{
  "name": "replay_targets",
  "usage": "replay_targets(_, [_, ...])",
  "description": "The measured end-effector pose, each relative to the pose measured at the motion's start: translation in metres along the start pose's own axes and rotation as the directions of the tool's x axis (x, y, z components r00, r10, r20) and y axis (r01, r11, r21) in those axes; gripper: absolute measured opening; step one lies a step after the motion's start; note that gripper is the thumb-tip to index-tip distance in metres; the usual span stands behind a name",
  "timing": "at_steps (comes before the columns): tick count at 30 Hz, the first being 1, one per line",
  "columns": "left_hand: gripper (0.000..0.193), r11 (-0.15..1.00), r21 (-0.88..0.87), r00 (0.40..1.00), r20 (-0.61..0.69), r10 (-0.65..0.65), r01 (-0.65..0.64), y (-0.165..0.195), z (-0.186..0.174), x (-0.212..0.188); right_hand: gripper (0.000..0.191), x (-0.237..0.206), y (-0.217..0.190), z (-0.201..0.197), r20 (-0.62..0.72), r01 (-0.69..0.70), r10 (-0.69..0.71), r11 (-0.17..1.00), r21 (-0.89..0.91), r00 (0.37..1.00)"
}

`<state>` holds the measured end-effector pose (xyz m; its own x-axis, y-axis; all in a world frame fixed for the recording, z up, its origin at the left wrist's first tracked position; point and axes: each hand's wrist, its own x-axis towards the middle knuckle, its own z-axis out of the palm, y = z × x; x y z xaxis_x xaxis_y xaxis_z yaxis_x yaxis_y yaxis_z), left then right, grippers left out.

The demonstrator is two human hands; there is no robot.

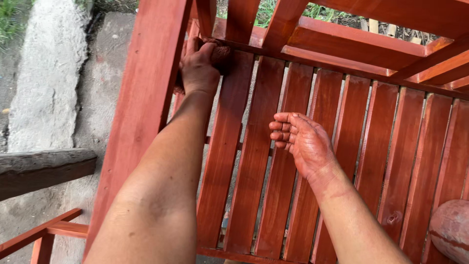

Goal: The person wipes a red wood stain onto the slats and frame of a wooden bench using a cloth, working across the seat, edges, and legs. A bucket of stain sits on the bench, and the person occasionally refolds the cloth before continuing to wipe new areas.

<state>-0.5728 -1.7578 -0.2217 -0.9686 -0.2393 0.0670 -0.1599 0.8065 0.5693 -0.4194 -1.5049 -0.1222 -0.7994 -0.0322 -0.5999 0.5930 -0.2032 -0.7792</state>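
Stain-soaked rag, dark reddish brown, is pressed by the left hand against the far end of a seat slat, where the slats meet the back rail of the red wooden chair. That hand is clenched over it. The right hand, smeared red, hovers over the middle slats with fingers curled and nothing held. Every slat in view already looks coated; judging by that, mostly corners and joints remain. A grey concrete floor lies beyond the left hand.

The left hand covers most of a stained rag; a round reddish thing is cut off by the right edge.
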Motion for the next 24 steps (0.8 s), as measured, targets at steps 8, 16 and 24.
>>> replay_targets(8, [0.046, 0.998, 0.035, 0.995, 0.093, 0.040, -0.044, 0.007, -0.031, -0.034, 0.034, -0.011, 0.008, 0.008, 0.048, -0.022, 0.021, 0.999, 0.025, 0.999])
replay_targets(16, [0.047, 0.993, 0.070, 0.996, 0.019, 0.090, -0.091, -0.018, -0.063, -0.153, 0.035, -0.046, 0.012, -0.007, 0.117, -0.006, 0.004, 1.000, 0.016, 0.993])
replay_targets(24, [0.052, 0.995, 0.088, 0.990, -0.125, 0.059, -0.049, -0.036, -0.087, -0.288, 0.034, -0.095, 0.024, -0.032, 0.197, -0.010, 0.021, 0.998, -0.058, 0.980])
